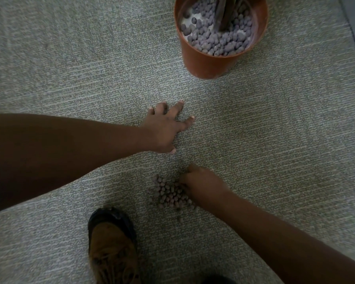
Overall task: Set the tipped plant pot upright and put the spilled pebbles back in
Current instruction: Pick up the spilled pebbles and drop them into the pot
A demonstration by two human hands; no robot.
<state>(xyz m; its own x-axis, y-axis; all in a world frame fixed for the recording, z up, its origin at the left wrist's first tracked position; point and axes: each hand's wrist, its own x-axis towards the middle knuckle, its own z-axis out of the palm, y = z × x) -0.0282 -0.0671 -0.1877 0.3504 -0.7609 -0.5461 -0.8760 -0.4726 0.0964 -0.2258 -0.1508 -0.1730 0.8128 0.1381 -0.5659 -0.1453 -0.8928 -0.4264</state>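
Having the plant pot (213,60) already upright at upper right, we braced our left hand (164,128) flat and spread on the carpet (70,68) while our right hand (201,181) curled into the spilled pebbles (169,193) at lower centre, still uncollected.

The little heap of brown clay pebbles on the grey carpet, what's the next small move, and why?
Probably close the right hand around a scoop from the heap of brown clay pebbles: its fingers already touch the heap, the orange plastic plant pot stands upright, and the left hand rests spread on the grey carpet.
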